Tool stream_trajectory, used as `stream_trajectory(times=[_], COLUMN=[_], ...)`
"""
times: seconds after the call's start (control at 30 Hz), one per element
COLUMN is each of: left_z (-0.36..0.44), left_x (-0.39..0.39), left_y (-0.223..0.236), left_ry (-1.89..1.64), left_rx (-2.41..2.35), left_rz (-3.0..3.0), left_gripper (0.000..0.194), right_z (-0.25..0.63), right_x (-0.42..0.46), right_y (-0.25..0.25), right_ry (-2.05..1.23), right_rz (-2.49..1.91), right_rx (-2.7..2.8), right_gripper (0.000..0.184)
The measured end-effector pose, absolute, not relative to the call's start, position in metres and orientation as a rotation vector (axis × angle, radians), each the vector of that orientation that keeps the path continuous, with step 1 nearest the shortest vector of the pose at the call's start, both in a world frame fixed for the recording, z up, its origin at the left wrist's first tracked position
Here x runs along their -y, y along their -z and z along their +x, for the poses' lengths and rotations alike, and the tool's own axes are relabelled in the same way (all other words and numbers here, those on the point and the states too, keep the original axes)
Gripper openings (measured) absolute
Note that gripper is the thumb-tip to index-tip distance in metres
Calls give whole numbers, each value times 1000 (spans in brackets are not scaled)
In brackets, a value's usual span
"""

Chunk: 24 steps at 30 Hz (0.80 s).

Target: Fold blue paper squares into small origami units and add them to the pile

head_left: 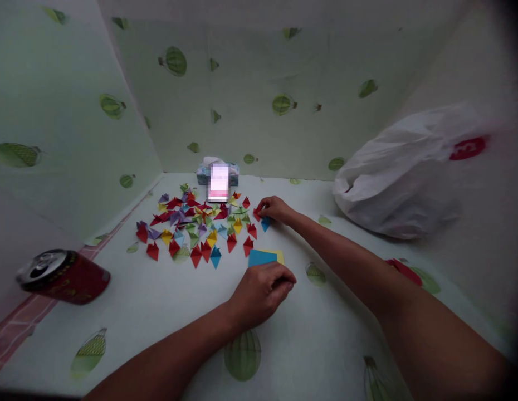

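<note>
Toward the back, my right hand [276, 210] pinches a red folded-paper crane [257, 214] at the right edge of a spread of cranes. A blue paper crane [265, 224] lies just below those fingers. My left hand [259, 292] rests nearer to me, its fingers curled closed, with nothing seen in them. Just beyond its knuckles lie a blue paper sheet [262, 258] and a yellow paper sheet [281, 256], partly covered by the hand. Several colourful paper cranes [196, 256] cover the surface to the left.
A lit phone [218, 182] leans against a tissue box [234, 174] by the back wall. At left, a red drink can [71, 277] stands open. A white plastic bag [392, 172] fills the right side, and a red object [405, 272] lies partly behind my right forearm.
</note>
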<state>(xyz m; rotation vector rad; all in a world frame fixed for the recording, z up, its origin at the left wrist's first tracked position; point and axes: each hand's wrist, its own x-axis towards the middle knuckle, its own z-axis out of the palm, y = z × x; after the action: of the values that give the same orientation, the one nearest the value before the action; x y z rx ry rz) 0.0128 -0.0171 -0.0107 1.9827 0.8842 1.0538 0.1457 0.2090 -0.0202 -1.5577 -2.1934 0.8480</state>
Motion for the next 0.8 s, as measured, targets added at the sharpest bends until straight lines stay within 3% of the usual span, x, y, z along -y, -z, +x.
stream_trajectory(times=[0.2, 0.8], left_z=[13, 13], left_x=[18, 18], left_y=[12, 14], left_ry=[-1047, -1034], left_rx=[-882, -872], left_rz=[1983, 2009], left_gripper=[12, 11], right_z=[139, 119], right_x=[-218, -221], right_y=[17, -5], right_ry=[-736, -583], right_rz=[-1620, -1645], right_rx=[2459, 2693], right_gripper=[31, 23])
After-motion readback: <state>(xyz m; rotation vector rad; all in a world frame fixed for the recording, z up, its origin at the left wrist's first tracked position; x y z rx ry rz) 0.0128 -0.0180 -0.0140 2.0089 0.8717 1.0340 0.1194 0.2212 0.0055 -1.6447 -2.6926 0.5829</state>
